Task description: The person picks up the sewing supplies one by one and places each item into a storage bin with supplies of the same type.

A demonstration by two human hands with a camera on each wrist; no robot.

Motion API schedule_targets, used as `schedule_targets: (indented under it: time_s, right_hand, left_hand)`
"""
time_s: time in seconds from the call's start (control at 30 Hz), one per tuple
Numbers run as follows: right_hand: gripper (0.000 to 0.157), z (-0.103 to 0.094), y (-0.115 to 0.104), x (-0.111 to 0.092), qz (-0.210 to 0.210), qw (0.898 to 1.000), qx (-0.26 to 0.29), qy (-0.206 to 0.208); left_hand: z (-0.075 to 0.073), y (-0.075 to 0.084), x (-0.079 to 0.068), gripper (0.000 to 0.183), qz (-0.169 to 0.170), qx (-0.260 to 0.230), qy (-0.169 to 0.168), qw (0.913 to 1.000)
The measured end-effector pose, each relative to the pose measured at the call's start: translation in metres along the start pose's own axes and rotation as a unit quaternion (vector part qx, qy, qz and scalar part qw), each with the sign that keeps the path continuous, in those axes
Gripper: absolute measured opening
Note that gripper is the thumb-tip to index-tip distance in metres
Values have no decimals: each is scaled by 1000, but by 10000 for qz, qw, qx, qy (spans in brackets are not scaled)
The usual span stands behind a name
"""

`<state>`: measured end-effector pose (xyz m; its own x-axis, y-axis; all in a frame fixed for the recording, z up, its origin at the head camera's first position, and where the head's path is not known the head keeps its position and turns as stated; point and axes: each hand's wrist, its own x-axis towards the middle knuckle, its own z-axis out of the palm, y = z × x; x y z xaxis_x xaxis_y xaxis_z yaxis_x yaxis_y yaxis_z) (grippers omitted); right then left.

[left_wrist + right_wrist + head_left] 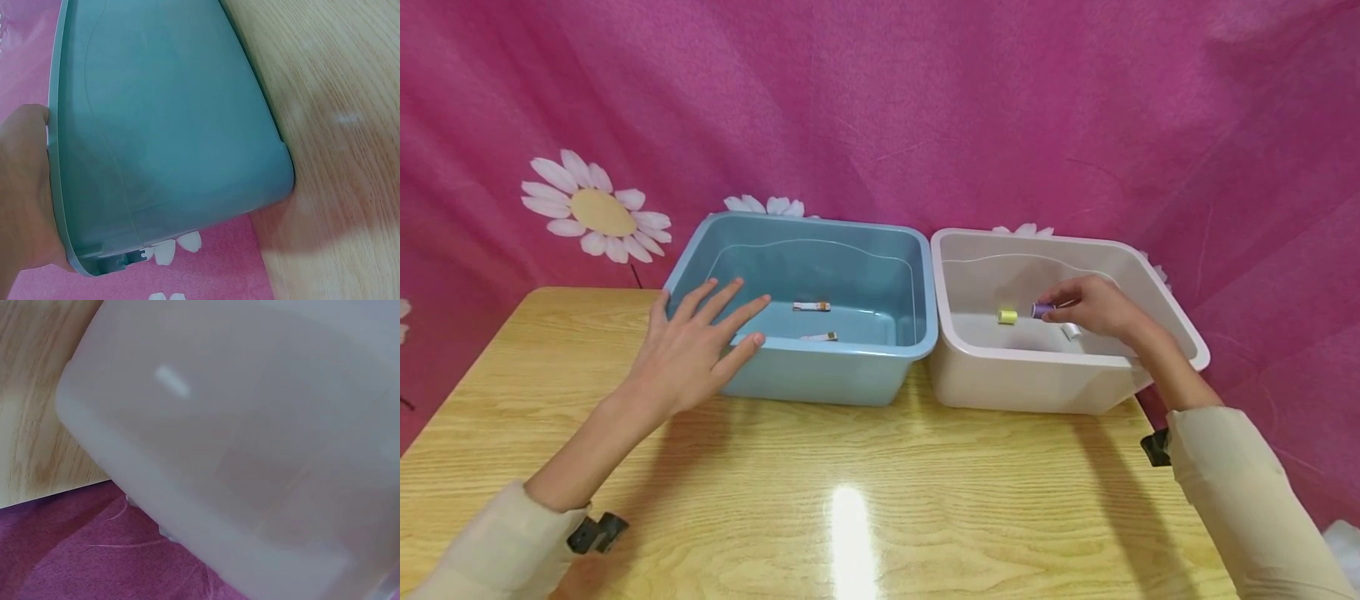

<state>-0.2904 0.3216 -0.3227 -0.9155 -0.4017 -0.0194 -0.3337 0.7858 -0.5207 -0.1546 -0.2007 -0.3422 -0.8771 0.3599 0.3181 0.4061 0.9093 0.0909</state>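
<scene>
My right hand [1093, 307] reaches into the pale beige bin [1030, 379] and pinches a small purple spool [1041, 310], which looks like thread. Beside it inside that bin lie a yellow spool [1007, 317] and a white one [1071, 331], partly under the hand. With fingers spread, my left hand [688, 350] is at the near left corner of the blue bin [820, 379]; the left wrist view shows the hand [25, 187] along the bin's rim. On the blue bin's floor lie two small white strips, one farther back [811, 307], one nearer [822, 337]. The right wrist view is blurred.
Both bins stand side by side, close together, on a wood-grain table [790, 483]. Behind them hangs a pink cloth [880, 108] with white daisies. Black wrist mounts [597, 533] sit under the sleeves.
</scene>
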Motion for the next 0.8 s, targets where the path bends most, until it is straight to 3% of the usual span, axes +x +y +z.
schedule_targets:
  time_s: [0.8]
  right_hand:
    - [27,2,6,8,-19,9992,-396,-81]
  left_hand:
    - [0,1,0,54,-65,-12,-31,10000]
